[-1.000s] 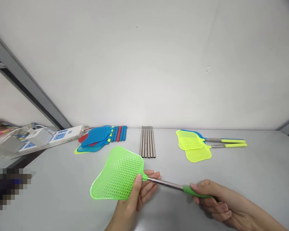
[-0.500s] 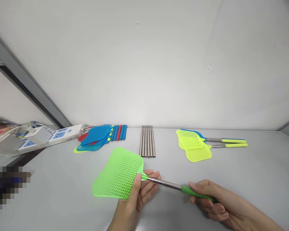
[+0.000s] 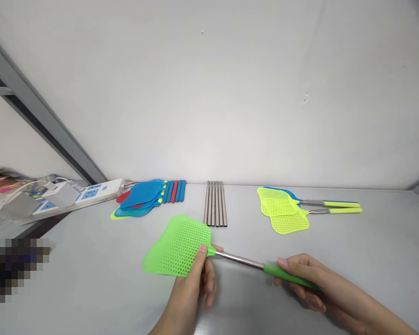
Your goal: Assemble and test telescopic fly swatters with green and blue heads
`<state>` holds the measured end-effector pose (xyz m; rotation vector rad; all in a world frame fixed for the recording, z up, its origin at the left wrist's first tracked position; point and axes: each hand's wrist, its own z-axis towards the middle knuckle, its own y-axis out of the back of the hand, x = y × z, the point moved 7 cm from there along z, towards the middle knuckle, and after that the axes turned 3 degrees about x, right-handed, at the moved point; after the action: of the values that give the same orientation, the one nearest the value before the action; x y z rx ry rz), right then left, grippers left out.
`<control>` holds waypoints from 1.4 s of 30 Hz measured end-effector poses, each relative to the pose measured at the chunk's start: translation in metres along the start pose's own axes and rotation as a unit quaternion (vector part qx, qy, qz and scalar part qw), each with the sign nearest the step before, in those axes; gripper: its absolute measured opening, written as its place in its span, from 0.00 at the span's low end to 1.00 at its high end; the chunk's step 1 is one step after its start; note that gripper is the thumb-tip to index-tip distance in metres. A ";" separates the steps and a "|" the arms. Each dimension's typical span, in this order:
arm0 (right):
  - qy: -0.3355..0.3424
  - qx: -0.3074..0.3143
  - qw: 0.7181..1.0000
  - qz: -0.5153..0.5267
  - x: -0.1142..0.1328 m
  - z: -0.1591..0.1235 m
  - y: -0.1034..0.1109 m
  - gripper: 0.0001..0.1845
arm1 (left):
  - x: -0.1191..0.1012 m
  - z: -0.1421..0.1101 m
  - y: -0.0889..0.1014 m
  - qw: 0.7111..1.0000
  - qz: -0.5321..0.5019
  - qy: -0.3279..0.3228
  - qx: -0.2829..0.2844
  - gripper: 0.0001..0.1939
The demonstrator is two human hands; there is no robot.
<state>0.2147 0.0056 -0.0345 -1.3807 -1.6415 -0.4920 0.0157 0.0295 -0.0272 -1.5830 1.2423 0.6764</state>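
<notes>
A bright green fly swatter [image 3: 181, 244] with a metal rod and a green grip spans the space between my two hands. My left hand [image 3: 199, 274] pinches the mesh head near its neck, thumb on top and fingers partly hidden behind. Around the green grip, my right hand [image 3: 309, 279] is closed, thumb along the upper side. Beyond the swatter lies a row of several metal rods [image 3: 215, 204]. Finished-looking swatters, yellow [image 3: 289, 221] and blue [image 3: 286, 191], lie stacked at the right, their handles pointing right.
At the back left lie blue mesh heads [image 3: 143, 193], with red and yellow ones beneath, beside several blue and red grips [image 3: 174, 191]. A white power strip [image 3: 91, 194] with plugged-in adapters runs along the left edge. A pale wall [image 3: 209, 93] rises behind the grey table [image 3: 91, 265].
My left fingers have curled in from a spread pose beneath the swatter's neck. The mesh head has shifted slightly right and tilted. My right hand keeps its hold on the grip.
</notes>
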 end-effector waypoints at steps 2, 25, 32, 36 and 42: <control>-0.006 -0.011 1.000 -0.006 0.000 0.000 0.002 0.21 | 0.002 -0.003 0.001 0.999 0.007 0.028 -0.017 0.23; 0.004 -0.018 0.999 -0.029 -0.001 0.001 0.002 0.22 | 0.002 -0.003 0.001 0.999 -0.003 0.033 0.002 0.23; 0.002 -0.026 0.999 -0.038 0.000 0.001 0.003 0.22 | -0.001 -0.004 -0.002 0.999 0.002 0.038 0.006 0.23; 0.004 -0.030 0.999 -0.042 0.001 0.000 0.003 0.22 | -0.001 -0.002 0.000 0.999 0.000 0.035 0.002 0.22; 0.011 -0.008 0.999 -0.030 0.001 0.001 0.000 0.23 | 0.004 0.000 0.002 0.999 -0.022 0.036 0.010 0.22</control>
<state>0.2145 0.0068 -0.0342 -1.3365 -1.6691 -0.5541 0.0149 0.0283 -0.0316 -1.6263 1.2594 0.5809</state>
